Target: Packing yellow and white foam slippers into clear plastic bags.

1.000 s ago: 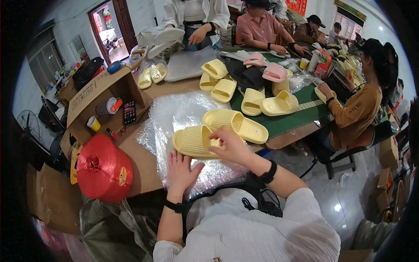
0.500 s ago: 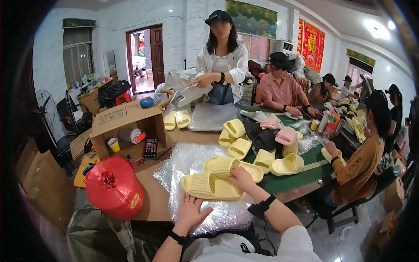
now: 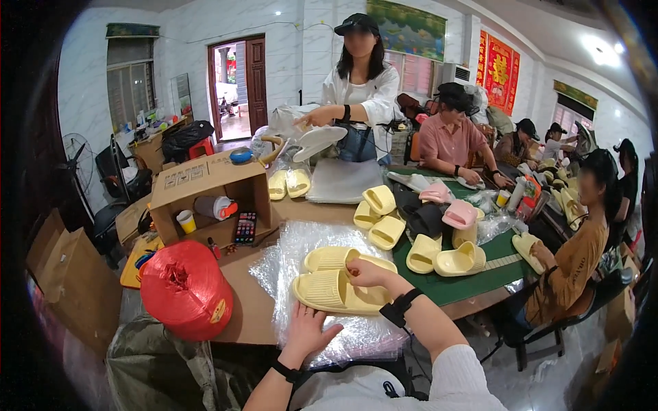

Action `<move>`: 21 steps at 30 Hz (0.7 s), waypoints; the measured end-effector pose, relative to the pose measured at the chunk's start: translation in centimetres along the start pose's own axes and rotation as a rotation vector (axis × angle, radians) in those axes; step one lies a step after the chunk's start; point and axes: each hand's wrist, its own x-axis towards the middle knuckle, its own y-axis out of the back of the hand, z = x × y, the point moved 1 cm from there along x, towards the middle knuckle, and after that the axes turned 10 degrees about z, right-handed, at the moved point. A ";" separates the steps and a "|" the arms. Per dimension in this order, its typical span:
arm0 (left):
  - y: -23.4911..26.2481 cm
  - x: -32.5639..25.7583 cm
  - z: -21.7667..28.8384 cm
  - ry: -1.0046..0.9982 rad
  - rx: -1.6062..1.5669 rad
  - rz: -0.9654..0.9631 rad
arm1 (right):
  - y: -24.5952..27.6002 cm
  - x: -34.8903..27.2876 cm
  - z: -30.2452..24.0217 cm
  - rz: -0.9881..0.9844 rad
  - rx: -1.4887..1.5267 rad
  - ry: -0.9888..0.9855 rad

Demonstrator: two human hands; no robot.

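Two pale yellow slippers lie side by side on a stack of clear plastic bags (image 3: pixel 288 257), toes to the left. My right hand (image 3: pixel 369 274) is closed at the inner edges of the pair, between the far slipper (image 3: pixel 329 257) and the near slipper (image 3: pixel 319 291); its fingertips are partly hidden. Flat on the bags, my left hand (image 3: pixel 312 334) has its thumb spread, and its fingertips reach the near slipper's lower edge.
More yellow slippers (image 3: pixel 460 260), pink slippers (image 3: pixel 459 214) and black slippers (image 3: pixel 421 218) cover the green mat (image 3: pixel 449 286). At left are a red twine bundle (image 3: pixel 185 294) and an open cardboard box (image 3: pixel 161 212). Across the table, a person (image 3: pixel 363 89) holds whitish flat pieces.
The far slipper has slid left, more level with the near one, and my right hand has moved left with it. My left hand stays by the near slipper.
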 end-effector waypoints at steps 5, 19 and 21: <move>0.4 0.0 0.2 0.010 -0.032 -0.022 | -1.9 -1.7 -1.2 0.345 -0.248 0.155; -0.9 -0.2 -0.5 0.066 0.020 -0.074 | -2.3 -6.1 -3.6 0.589 -0.163 -0.049; -1.5 -0.4 -1.0 0.024 0.091 -0.094 | -3.1 -6.6 -3.7 0.385 -0.191 -0.084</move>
